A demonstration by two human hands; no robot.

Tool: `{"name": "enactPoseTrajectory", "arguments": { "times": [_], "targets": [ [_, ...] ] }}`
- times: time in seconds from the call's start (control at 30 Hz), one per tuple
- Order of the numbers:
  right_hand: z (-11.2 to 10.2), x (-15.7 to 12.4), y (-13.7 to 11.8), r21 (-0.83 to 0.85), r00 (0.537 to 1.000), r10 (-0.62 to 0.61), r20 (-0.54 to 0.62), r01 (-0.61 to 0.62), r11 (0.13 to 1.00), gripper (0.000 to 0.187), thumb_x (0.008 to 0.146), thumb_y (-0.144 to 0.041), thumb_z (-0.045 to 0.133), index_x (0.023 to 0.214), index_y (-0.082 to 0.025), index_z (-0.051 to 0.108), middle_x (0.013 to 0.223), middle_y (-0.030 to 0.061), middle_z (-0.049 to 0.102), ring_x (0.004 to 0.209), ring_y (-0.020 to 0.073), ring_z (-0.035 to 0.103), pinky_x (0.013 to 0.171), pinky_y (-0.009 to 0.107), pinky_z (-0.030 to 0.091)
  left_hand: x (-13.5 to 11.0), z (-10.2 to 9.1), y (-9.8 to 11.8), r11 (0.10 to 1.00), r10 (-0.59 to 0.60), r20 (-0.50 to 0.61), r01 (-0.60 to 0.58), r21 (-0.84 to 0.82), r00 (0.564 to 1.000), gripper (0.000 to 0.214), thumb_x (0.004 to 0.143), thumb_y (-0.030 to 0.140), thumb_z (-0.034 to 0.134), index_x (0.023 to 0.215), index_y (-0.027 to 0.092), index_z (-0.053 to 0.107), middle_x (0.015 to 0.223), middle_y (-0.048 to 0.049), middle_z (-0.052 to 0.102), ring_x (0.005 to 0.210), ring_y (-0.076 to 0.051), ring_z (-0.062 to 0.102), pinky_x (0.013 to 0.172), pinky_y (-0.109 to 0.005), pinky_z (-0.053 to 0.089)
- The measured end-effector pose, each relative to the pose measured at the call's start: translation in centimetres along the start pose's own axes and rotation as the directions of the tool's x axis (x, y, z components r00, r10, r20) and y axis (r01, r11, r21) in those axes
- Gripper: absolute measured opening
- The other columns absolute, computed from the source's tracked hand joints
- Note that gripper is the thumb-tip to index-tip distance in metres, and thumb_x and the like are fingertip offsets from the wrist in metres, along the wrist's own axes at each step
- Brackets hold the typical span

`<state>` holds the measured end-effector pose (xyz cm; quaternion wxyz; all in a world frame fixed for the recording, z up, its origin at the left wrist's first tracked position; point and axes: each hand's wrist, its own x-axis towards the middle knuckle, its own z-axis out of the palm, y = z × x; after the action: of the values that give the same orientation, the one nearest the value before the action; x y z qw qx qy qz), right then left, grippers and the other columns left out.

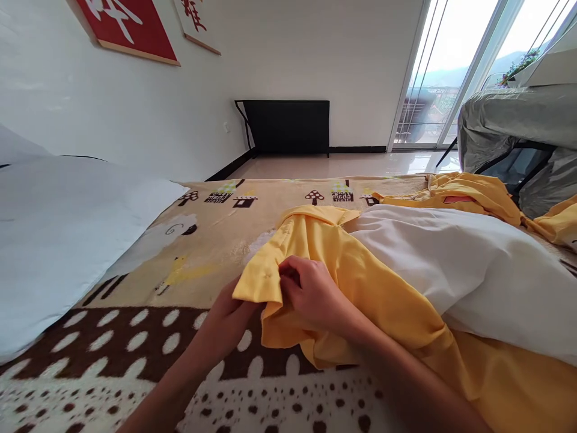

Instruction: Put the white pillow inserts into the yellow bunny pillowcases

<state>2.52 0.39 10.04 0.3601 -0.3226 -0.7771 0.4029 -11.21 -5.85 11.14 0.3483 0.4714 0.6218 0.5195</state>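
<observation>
A yellow fabric cover (pixel 360 270) lies bunched in front of me, with a folded edge and what look like buttonholes or small stitched marks along it. My left hand (pixel 229 319) grips the near left corner of that edge from below, and its fingertips are hidden under the cloth. Just to the right, my right hand (pixel 313 291) pinches the same edge with curled fingers. Against the cover rests a puffy white quilt or pillow-like insert (pixel 455 252), partly wrapped by the yellow cloth.
Everything lies on a patterned beige and brown blanket (pixel 216 240). A white pillow (pixel 76 222) is at the left. More yellow cloth (pixel 478 192) lies at the far right. Beyond are a black panel (pixel 288 126) by the wall and a plastic-covered piece of furniture (pixel 509 114).
</observation>
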Motion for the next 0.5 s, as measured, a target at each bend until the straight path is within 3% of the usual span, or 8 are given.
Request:
{"name": "enactPoseTrajectory", "arguments": {
  "times": [0.23, 0.4, 0.5],
  "targets": [
    [0.3, 0.0, 0.4, -0.093, 0.998, -0.046, -0.044, 0.042, 0.995, 0.008, 0.083, -0.015, 0.046, 0.079, -0.018, 0.052, 0.074, 0.0016, 0.058, 0.067, 0.0131, 0.05, 0.062, 0.024, 0.036, 0.2, -0.6, -0.1, 0.985, 0.091, 0.105, -0.105, 0.139, 0.99, 0.02, 0.06, 0.033, 0.067, 0.072, 0.018, 0.064, 0.071, -0.003, 0.065, 0.071, -0.02, 0.056, 0.062, -0.023, 0.047],
    [0.0, 0.1, 0.1, -0.039, 0.992, -0.025, -0.12, 0.02, 0.999, 0.007, 0.084, -0.019, 0.044, 0.078, -0.02, 0.046, 0.071, -0.0011, 0.052, 0.065, 0.0124, 0.046, 0.059, 0.024, 0.034, 0.5, -1.3, -0.6, 0.968, -0.023, 0.152, -0.016, 0.252, 0.988, 0.019, 0.061, 0.035, 0.062, 0.065, 0.018, 0.058, 0.06, 0.0008, 0.054, 0.058, -0.013, 0.042, 0.051, -0.022, 0.039],
    [0.1, 0.1, 0.0, -0.029, 0.995, -0.014, -0.101, 0.011, 1.0, 0.007, 0.084, -0.018, 0.045, 0.077, -0.02, 0.046, 0.069, -0.0019, 0.051, 0.063, 0.0121, 0.046, 0.059, 0.024, 0.034, 0.4, -1.2, -0.3, 0.958, -0.051, 0.114, 0.017, 0.286, 0.992, 0.018, 0.058, 0.032, 0.063, 0.064, 0.018, 0.055, 0.062, 0.0004, 0.054, 0.06, -0.013, 0.043, 0.053, -0.022, 0.04]
  ]
}}
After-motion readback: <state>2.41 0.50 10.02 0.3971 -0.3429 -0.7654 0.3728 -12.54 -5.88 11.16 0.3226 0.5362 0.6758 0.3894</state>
